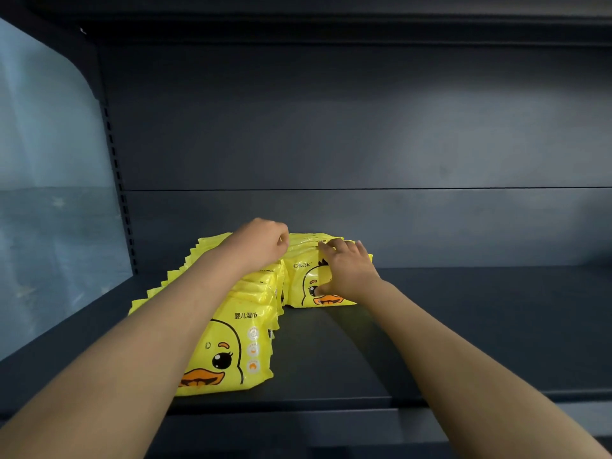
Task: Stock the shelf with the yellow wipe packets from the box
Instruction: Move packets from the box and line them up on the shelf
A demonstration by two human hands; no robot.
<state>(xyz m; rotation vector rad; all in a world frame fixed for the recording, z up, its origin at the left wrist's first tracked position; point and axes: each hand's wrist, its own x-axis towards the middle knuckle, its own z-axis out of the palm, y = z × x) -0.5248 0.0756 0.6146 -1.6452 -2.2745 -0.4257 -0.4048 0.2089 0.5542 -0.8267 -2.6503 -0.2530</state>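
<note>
Room on the right, packets [231, 352] on the left.
The shelf [463, 326] lies bare right of the short back row [299, 283]; the long row [258, 293] running front to back blocks the left, leaving a bare strip by the clear side panel [49, 193]. Open space rises to the upper shelf [331, 21]; the back wall [331, 127] closes the rear.

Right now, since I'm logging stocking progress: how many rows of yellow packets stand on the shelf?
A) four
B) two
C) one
B: a long row runs back from the shelf's front edge, and a short row stands to its right, farther back, gripped by the right hand.
</note>
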